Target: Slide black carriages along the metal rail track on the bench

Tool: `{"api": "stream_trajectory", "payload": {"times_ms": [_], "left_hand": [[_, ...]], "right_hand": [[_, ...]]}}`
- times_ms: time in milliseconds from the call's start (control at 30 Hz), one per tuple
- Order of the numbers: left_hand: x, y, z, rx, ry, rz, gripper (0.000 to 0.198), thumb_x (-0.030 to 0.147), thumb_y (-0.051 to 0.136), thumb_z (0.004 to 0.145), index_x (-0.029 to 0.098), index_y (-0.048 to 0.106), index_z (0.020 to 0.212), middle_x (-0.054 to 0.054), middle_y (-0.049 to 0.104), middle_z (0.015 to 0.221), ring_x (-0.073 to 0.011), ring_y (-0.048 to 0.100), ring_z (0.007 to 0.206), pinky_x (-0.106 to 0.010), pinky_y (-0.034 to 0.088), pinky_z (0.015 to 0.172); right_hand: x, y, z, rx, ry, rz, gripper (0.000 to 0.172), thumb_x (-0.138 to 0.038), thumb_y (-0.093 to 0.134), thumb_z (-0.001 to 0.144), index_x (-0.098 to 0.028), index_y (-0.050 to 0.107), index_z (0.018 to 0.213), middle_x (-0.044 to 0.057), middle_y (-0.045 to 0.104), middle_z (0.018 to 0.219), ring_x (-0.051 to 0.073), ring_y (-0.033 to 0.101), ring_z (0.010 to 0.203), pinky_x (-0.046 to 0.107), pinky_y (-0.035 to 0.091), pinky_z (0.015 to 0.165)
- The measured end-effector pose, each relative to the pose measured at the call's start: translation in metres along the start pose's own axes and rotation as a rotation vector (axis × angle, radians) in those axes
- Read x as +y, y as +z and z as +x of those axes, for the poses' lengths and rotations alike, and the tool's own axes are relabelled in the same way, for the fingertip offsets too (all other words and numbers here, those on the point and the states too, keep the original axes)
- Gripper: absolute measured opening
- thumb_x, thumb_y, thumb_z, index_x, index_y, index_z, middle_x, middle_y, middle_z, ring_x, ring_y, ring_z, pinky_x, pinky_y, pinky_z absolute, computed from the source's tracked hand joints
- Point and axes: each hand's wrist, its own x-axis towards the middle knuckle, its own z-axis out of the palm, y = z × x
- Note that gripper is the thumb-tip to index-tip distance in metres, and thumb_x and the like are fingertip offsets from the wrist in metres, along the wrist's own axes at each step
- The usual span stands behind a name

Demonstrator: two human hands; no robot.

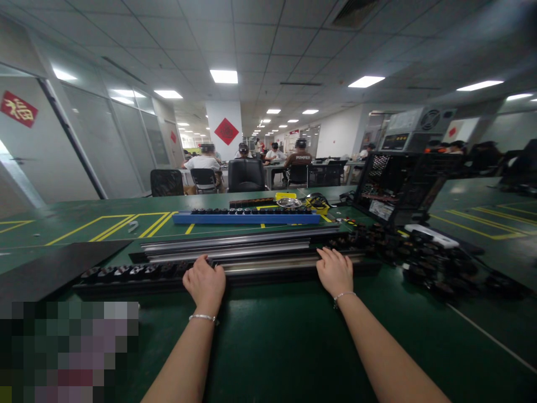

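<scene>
A long black rail (268, 272) with a bright metal channel lies across the bench before me. Along its left part sits a row of small black components (136, 271) with shiny faces. My left hand (205, 284) is closed at the right end of that row, its fingers curled down over the rail; what they hold is hidden. Further right, my right hand (335, 272) grips the rail with fingers bent over its far side. Just behind it lie more long metal-and-black rails (235, 246).
A blue strip (247, 218) carrying black parts lies farther back. At right are a heap of black parts (444, 268) and an open computer case (398, 184). A dark mat (54, 268) lies left. People sit at tables beyond chairs (246, 175).
</scene>
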Motion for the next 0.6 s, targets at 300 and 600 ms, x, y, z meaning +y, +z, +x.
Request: {"api": "stream_trajectory", "payload": {"times_ms": [300, 600], "left_hand": [[0.0036, -0.003, -0.0004, -0.02, -0.009, 0.017, 0.037, 0.026, 0.042, 0.078, 0.013, 0.053, 0.111, -0.011, 0.066, 0.098, -0.0251, 0.056, 0.095, -0.04, 0.03, 0.094], [0.0053, -0.0027, -0.0008, -0.034, -0.005, -0.003, 0.033, 0.026, 0.043, 0.078, 0.015, 0.055, 0.107, -0.01, 0.067, 0.092, -0.024, 0.057, 0.093, -0.04, 0.03, 0.095]], "right_hand": [[-0.0004, -0.0009, -0.0001, 0.006, -0.004, 0.017, 0.045, -0.023, 0.032, 0.083, -0.026, 0.059, 0.12, 0.0, 0.055, 0.129, 0.02, 0.041, 0.122, 0.043, 0.02, 0.105], [-0.0013, -0.0027, -0.0005, -0.006, 0.008, 0.034, 0.046, -0.024, 0.031, 0.083, -0.026, 0.059, 0.12, 0.0, 0.054, 0.13, 0.02, 0.04, 0.123, 0.043, 0.019, 0.106]]}}
